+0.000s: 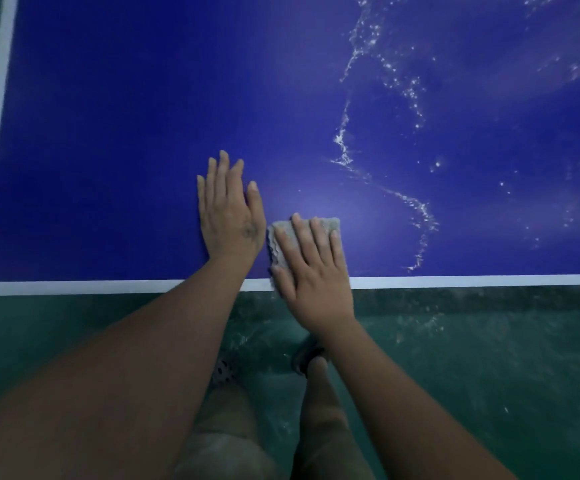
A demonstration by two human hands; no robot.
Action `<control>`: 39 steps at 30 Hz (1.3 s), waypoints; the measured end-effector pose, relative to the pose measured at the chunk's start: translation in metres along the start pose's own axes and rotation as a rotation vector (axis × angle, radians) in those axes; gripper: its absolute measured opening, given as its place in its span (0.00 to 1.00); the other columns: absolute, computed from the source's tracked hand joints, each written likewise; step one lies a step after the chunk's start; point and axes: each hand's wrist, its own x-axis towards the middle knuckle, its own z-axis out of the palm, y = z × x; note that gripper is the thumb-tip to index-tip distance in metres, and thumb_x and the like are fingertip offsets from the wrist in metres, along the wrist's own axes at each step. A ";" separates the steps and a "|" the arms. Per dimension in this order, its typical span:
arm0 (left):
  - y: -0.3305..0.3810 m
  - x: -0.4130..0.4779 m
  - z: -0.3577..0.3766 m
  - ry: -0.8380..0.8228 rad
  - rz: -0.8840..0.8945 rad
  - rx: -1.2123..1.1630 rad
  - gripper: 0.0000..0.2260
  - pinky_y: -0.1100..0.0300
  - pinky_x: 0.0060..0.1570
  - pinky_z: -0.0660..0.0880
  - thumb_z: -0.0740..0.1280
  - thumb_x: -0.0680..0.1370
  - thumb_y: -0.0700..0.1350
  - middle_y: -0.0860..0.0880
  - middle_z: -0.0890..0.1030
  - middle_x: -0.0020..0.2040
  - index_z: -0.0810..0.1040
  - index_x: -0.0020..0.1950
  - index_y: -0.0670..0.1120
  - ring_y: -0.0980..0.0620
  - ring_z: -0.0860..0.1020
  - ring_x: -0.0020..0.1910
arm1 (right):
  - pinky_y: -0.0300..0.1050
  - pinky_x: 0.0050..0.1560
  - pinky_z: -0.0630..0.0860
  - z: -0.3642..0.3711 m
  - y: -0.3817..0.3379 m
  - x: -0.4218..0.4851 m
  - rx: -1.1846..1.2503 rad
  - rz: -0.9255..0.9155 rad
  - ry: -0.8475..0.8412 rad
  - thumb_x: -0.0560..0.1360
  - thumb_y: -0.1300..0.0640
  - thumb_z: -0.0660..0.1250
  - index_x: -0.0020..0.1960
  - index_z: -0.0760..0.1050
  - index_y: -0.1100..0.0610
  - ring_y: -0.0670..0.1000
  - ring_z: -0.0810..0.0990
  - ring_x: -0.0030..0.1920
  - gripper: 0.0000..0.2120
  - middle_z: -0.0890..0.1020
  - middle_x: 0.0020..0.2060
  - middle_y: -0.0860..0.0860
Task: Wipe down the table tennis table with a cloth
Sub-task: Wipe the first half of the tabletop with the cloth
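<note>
Green floor nearest, wet-looking, person's legs and feet over it. Right hand lies flat on a grey cloth at the table's near white edge line, fingers slightly spread, pinching nothing. Left hand just beside it, palm down on bare blue table, fingers close together. Water streaks run farther right. White line along left edge.

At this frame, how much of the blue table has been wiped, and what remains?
Looks done: the blue table tennis table is streak-free left of the hands. In hand: the right hand presses the grey folded cloth flat near the white edge line; the left hand rests palm-down beside it. Left: the trails of water droplets to the right.
</note>
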 end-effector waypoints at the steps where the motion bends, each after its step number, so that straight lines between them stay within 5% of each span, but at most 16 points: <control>1: 0.004 0.001 0.008 -0.023 -0.012 0.091 0.25 0.45 0.87 0.47 0.52 0.90 0.53 0.44 0.58 0.88 0.64 0.86 0.43 0.45 0.52 0.88 | 0.63 0.85 0.51 -0.004 0.020 -0.006 -0.006 -0.028 0.000 0.89 0.41 0.51 0.87 0.55 0.48 0.56 0.50 0.87 0.29 0.55 0.87 0.50; 7: 0.004 0.000 0.029 -0.025 -0.034 0.396 0.33 0.42 0.87 0.45 0.45 0.88 0.62 0.45 0.49 0.90 0.50 0.89 0.45 0.43 0.47 0.89 | 0.67 0.84 0.48 -0.045 0.174 -0.041 -0.068 0.237 -0.056 0.88 0.41 0.46 0.88 0.50 0.49 0.56 0.44 0.87 0.30 0.50 0.88 0.52; 11: 0.006 0.000 0.032 -0.019 -0.035 0.425 0.33 0.42 0.87 0.46 0.45 0.88 0.62 0.45 0.49 0.90 0.50 0.89 0.45 0.44 0.47 0.89 | 0.68 0.85 0.45 -0.044 0.166 -0.028 -0.059 0.360 -0.059 0.88 0.40 0.44 0.88 0.46 0.50 0.59 0.41 0.87 0.32 0.46 0.88 0.54; 17: 0.005 0.000 0.032 -0.020 -0.052 0.420 0.33 0.43 0.87 0.45 0.44 0.89 0.63 0.46 0.49 0.90 0.49 0.89 0.47 0.46 0.46 0.89 | 0.66 0.85 0.49 -0.012 0.074 -0.013 -0.011 0.048 -0.011 0.88 0.39 0.50 0.88 0.51 0.48 0.58 0.47 0.87 0.31 0.51 0.88 0.52; 21: 0.007 -0.001 0.031 -0.024 -0.049 0.416 0.32 0.43 0.87 0.44 0.44 0.89 0.62 0.47 0.48 0.90 0.48 0.90 0.47 0.46 0.46 0.89 | 0.65 0.85 0.51 -0.021 0.124 -0.029 -0.042 -0.081 -0.025 0.88 0.39 0.50 0.88 0.50 0.45 0.56 0.48 0.87 0.31 0.50 0.88 0.50; 25: 0.016 -0.005 0.030 -0.007 -0.078 0.421 0.30 0.42 0.87 0.45 0.44 0.90 0.59 0.46 0.48 0.90 0.48 0.90 0.46 0.45 0.46 0.89 | 0.68 0.85 0.49 -0.044 0.203 -0.051 -0.092 0.122 -0.023 0.89 0.41 0.46 0.88 0.49 0.49 0.58 0.46 0.87 0.30 0.49 0.88 0.52; 29: 0.015 -0.004 0.031 0.063 -0.080 0.328 0.26 0.44 0.87 0.47 0.47 0.91 0.52 0.46 0.56 0.89 0.58 0.88 0.44 0.45 0.51 0.89 | 0.69 0.84 0.48 -0.046 0.185 -0.045 -0.103 0.244 -0.034 0.88 0.42 0.46 0.88 0.48 0.52 0.61 0.44 0.87 0.31 0.47 0.88 0.55; 35: 0.011 -0.002 0.034 0.102 -0.086 0.258 0.24 0.45 0.87 0.48 0.49 0.91 0.49 0.46 0.59 0.88 0.63 0.86 0.43 0.46 0.53 0.88 | 0.65 0.85 0.49 -0.019 0.067 0.036 0.012 -0.139 -0.021 0.88 0.42 0.51 0.88 0.53 0.49 0.58 0.48 0.87 0.30 0.53 0.87 0.53; 39: 0.010 0.000 0.034 0.132 -0.082 0.243 0.24 0.44 0.87 0.50 0.55 0.89 0.48 0.45 0.61 0.87 0.65 0.86 0.43 0.45 0.55 0.88 | 0.65 0.84 0.51 -0.025 0.070 0.100 0.028 -0.212 0.014 0.88 0.42 0.54 0.87 0.59 0.50 0.58 0.53 0.87 0.29 0.58 0.86 0.53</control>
